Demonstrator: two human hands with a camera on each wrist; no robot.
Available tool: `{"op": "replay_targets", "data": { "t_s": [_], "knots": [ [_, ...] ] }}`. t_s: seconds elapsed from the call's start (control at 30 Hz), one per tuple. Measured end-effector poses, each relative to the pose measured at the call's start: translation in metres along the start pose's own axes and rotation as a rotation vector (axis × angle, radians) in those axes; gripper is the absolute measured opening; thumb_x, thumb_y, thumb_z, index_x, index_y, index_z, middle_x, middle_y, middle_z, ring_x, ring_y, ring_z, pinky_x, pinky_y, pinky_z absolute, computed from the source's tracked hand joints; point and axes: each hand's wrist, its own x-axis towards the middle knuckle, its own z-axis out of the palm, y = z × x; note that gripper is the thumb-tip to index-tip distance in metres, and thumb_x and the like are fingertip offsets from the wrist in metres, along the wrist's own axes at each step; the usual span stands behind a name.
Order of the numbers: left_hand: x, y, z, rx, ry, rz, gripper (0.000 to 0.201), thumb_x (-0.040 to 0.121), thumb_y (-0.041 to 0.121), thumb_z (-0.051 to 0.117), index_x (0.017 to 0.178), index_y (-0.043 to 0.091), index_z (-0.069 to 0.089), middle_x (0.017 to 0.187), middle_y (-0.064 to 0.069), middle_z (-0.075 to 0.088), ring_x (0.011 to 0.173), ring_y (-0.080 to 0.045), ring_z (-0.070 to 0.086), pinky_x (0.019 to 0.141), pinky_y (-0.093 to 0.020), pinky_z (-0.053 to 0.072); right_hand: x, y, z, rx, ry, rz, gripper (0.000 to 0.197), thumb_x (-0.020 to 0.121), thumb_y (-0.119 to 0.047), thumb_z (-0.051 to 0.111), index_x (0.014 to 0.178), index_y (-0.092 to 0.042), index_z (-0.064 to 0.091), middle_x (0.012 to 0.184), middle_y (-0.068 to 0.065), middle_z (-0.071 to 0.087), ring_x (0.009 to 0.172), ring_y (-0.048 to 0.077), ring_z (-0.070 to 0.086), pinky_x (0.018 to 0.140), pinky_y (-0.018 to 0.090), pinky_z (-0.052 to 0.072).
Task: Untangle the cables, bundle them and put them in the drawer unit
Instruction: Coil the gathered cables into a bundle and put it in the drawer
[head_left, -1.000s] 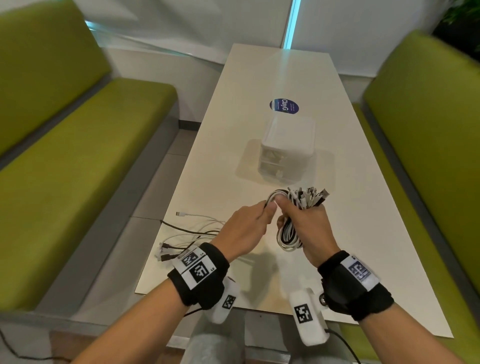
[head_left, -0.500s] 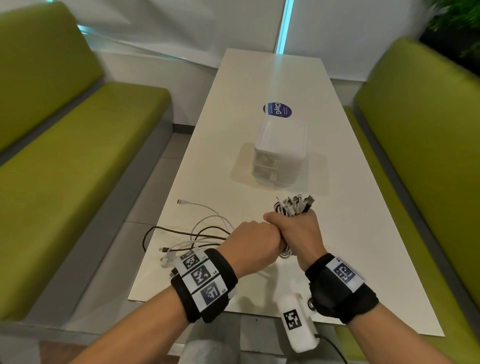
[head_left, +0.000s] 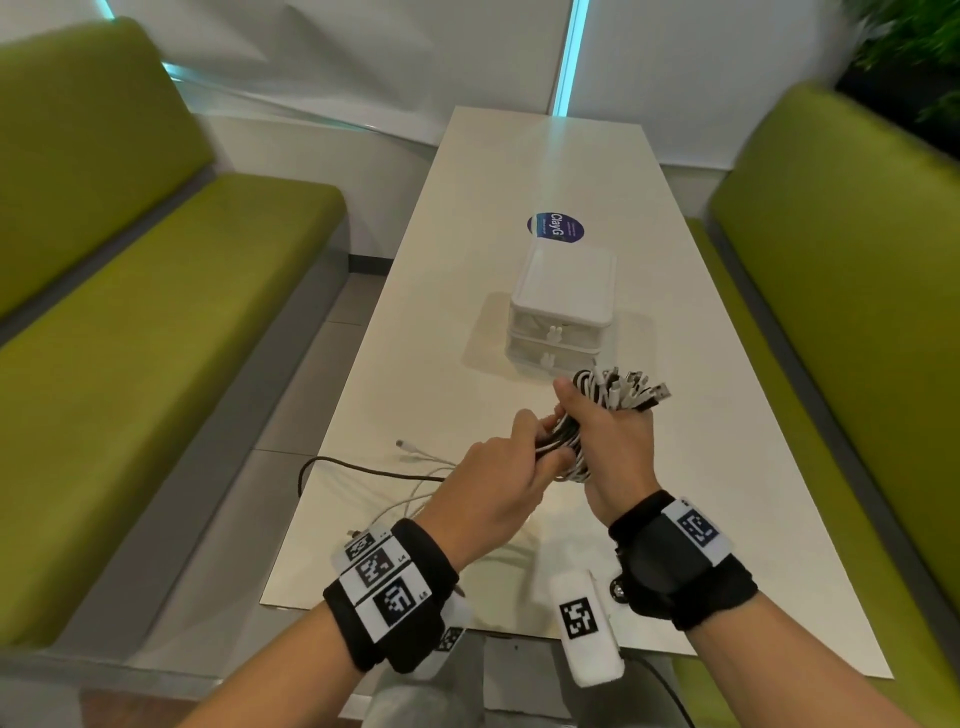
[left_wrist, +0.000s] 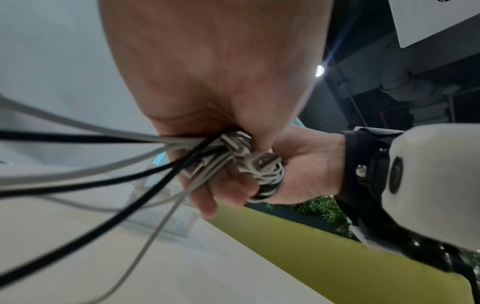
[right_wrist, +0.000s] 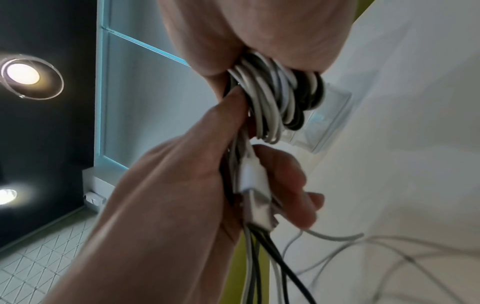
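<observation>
A coiled bundle of black and white cables (head_left: 597, 400) (right_wrist: 280, 102) is gripped in my right hand (head_left: 608, 441), its plug ends fanning out to the upper right. Beside it, my left hand (head_left: 514, 467) (left_wrist: 221, 160) grips the loose strands where they leave the coil. Those loose cable tails (head_left: 374, 470) (left_wrist: 78, 164) trail down to the table's near left. The white two-drawer unit (head_left: 563, 312) stands on the white table (head_left: 447, 332) just beyond my hands, both drawers closed.
Green benches (head_left: 156, 322) flank the table on the left and on the right (head_left: 857, 291). A round blue sticker (head_left: 555, 228) lies on the table behind the drawer unit. A plant (head_left: 914, 57) fills the far right corner.
Both hands rose and moved apart a little. The left hand went from pressing against the right fist to gripping the strands at the coil's left side. The bundle tilted right.
</observation>
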Motion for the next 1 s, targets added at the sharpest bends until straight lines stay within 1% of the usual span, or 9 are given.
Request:
{"op": "replay_targets", "data": {
  "t_s": [0.1, 0.3, 0.43, 0.5, 0.63, 0.73, 0.87, 0.93, 1.0],
  "knots": [
    [-0.008, -0.001, 0.006, -0.117, -0.010, 0.057, 0.017, 0.101, 0.043, 0.038, 0.106, 0.028, 0.032, 0.068, 0.009, 0.055, 0.060, -0.006, 0.052, 0.054, -0.024, 0.034, -0.001, -0.002, -0.002, 0.038, 0.011, 0.012, 0.020, 0.083, -0.011, 0.075, 0.085, -0.004, 0.056, 0.057, 0.006, 0.055, 0.054, 0.023, 0.058, 0.053, 0.033, 0.050],
    [-0.017, 0.001, 0.015, -0.116, 0.061, 0.040, 0.030, 0.097, 0.054, 0.036, 0.118, 0.034, 0.028, 0.075, 0.008, 0.061, 0.067, -0.011, 0.060, 0.064, -0.035, 0.050, -0.005, -0.002, 0.004, 0.073, 0.074, 0.033, 0.020, 0.083, -0.015, 0.075, 0.083, -0.006, 0.058, 0.053, 0.004, 0.053, 0.052, 0.019, 0.055, 0.053, 0.032, 0.050],
    [-0.015, 0.004, 0.010, -0.066, 0.081, 0.034, 0.064, 0.093, 0.059, 0.041, 0.144, 0.046, 0.003, 0.109, 0.005, 0.058, 0.081, -0.021, 0.065, 0.071, -0.033, 0.049, -0.005, -0.001, 0.006, 0.102, 0.126, 0.084, 0.019, 0.082, -0.016, 0.077, 0.081, -0.008, 0.059, 0.055, 0.004, 0.054, 0.052, 0.019, 0.055, 0.058, 0.035, 0.051],
    [-0.011, 0.002, 0.008, 0.058, 0.057, 0.098, 0.066, 0.098, 0.055, 0.035, 0.149, 0.046, -0.006, 0.120, 0.003, 0.056, 0.085, -0.024, 0.065, 0.076, -0.037, 0.052, -0.003, -0.003, 0.003, 0.116, 0.133, 0.123, 0.021, 0.081, -0.014, 0.077, 0.074, -0.012, 0.058, 0.052, -0.001, 0.052, 0.049, 0.015, 0.053, 0.050, 0.028, 0.048],
    [-0.005, -0.002, 0.005, 0.316, 0.079, 0.226, 0.062, 0.099, 0.054, 0.018, 0.152, 0.037, -0.007, 0.093, 0.004, 0.047, 0.059, -0.021, 0.049, 0.055, -0.038, 0.046, -0.002, -0.010, -0.002, 0.149, 0.055, 0.235, 0.015, 0.080, -0.009, 0.076, 0.092, -0.007, 0.068, 0.056, -0.002, 0.051, 0.045, 0.013, 0.051, 0.036, 0.020, 0.036],
    [-0.001, 0.000, 0.002, 0.371, 0.074, 0.208, 0.065, 0.097, 0.053, 0.015, 0.153, 0.030, -0.009, 0.102, 0.002, 0.048, 0.057, -0.020, 0.042, 0.053, -0.034, 0.035, -0.002, -0.012, -0.006, 0.220, -0.061, 0.251, 0.026, 0.074, -0.012, 0.078, 0.097, -0.007, 0.067, 0.074, 0.003, 0.058, 0.061, 0.015, 0.059, 0.046, 0.024, 0.046],
    [0.002, -0.001, -0.002, 0.339, 0.006, 0.198, 0.065, 0.097, 0.051, 0.016, 0.155, 0.024, 0.003, 0.109, -0.001, 0.048, 0.065, -0.030, 0.053, 0.056, -0.039, 0.040, -0.001, -0.012, -0.012, 0.274, -0.195, 0.347, 0.034, 0.065, -0.019, 0.077, 0.096, -0.010, 0.066, 0.110, 0.014, 0.066, 0.093, 0.017, 0.067, 0.080, 0.033, 0.051],
    [0.002, -0.004, 0.000, 0.322, -0.015, 0.227, 0.061, 0.098, 0.051, 0.016, 0.152, 0.028, 0.004, 0.109, -0.001, 0.048, 0.066, -0.032, 0.055, 0.056, -0.040, 0.044, -0.001, -0.012, -0.014, 0.279, -0.212, 0.367, 0.036, 0.068, -0.020, 0.075, 0.101, -0.010, 0.066, 0.114, 0.011, 0.068, 0.107, 0.017, 0.067, 0.090, 0.035, 0.050],
    [0.001, -0.007, 0.001, 0.297, -0.034, 0.241, 0.055, 0.099, 0.052, 0.017, 0.149, 0.035, 0.004, 0.116, 0.000, 0.046, 0.070, -0.035, 0.056, 0.058, -0.043, 0.048, -0.003, -0.011, -0.015, 0.289, -0.238, 0.380, 0.034, 0.071, -0.020, 0.073, 0.102, -0.009, 0.066, 0.102, 0.005, 0.070, 0.113, 0.019, 0.065, 0.099, 0.038, 0.048]
  ]
}}
